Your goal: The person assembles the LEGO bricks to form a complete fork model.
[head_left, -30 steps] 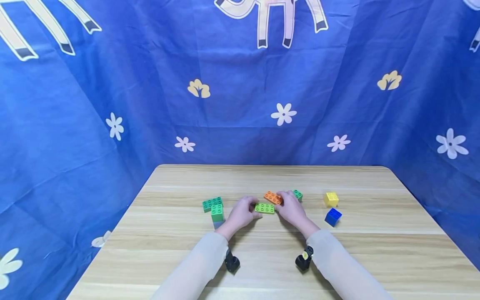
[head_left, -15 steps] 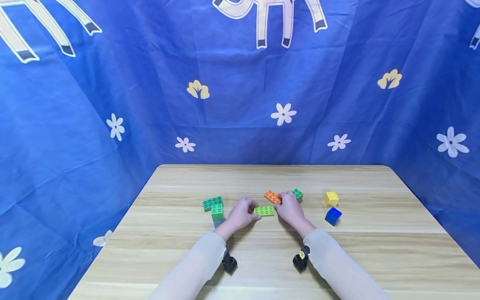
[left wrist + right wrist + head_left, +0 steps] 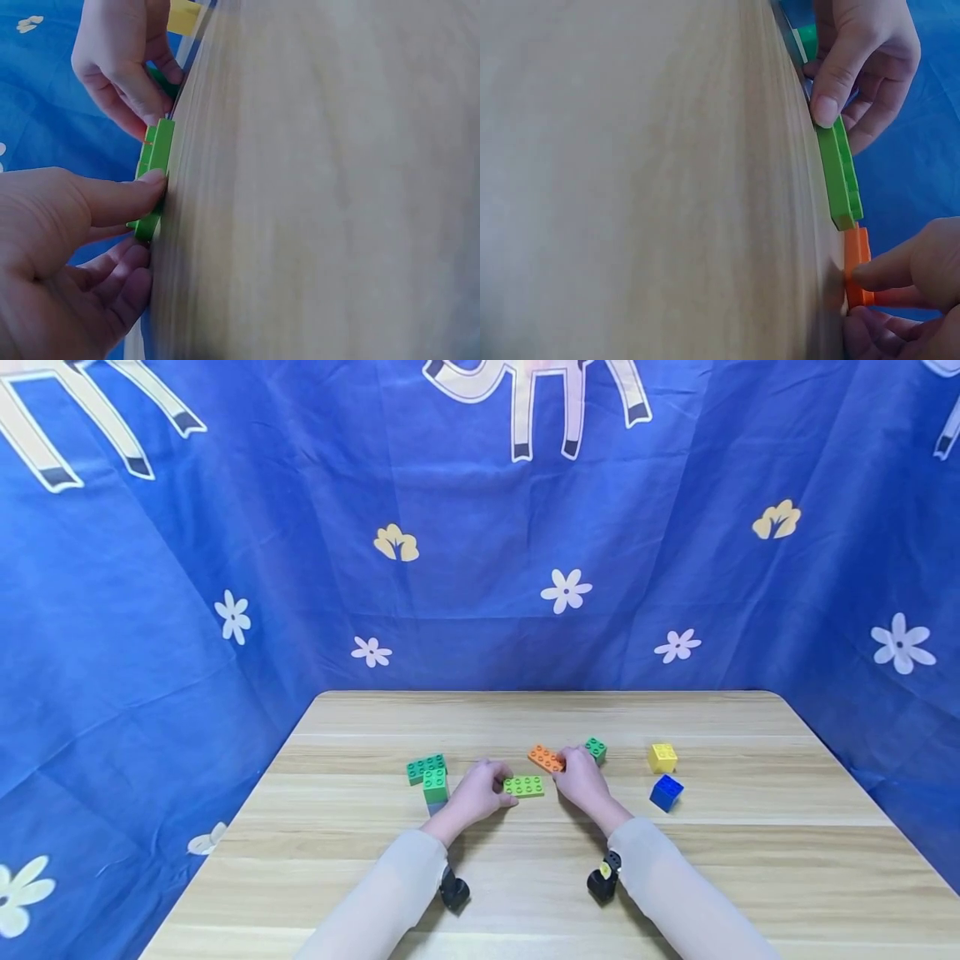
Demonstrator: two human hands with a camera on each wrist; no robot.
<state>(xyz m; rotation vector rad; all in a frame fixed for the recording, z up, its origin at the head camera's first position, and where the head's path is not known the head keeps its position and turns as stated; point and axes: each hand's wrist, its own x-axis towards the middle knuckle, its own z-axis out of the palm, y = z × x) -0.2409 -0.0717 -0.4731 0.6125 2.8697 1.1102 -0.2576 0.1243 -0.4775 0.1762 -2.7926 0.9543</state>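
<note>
On wood-grain table [image 3: 536,897], left hand [image 3: 478,790] slides pinched lime-green 2x4 brick [image 3: 523,787] away from orange 2x4 brick [image 3: 545,758] right hand [image 3: 582,779] pinches, both seemingly unjoined

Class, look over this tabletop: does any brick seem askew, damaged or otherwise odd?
Nothing looks damaged or spilled. The orange brick in the right hand slants beside the straighter lime brick in the left hand, and the blue brick sits askew in front of the yellow brick, which is set straighter.

A lime-green brick [image 3: 523,787] lies studs-up near an angled orange brick [image 3: 544,758] (one end hidden, probably also eight-studded).
</note>
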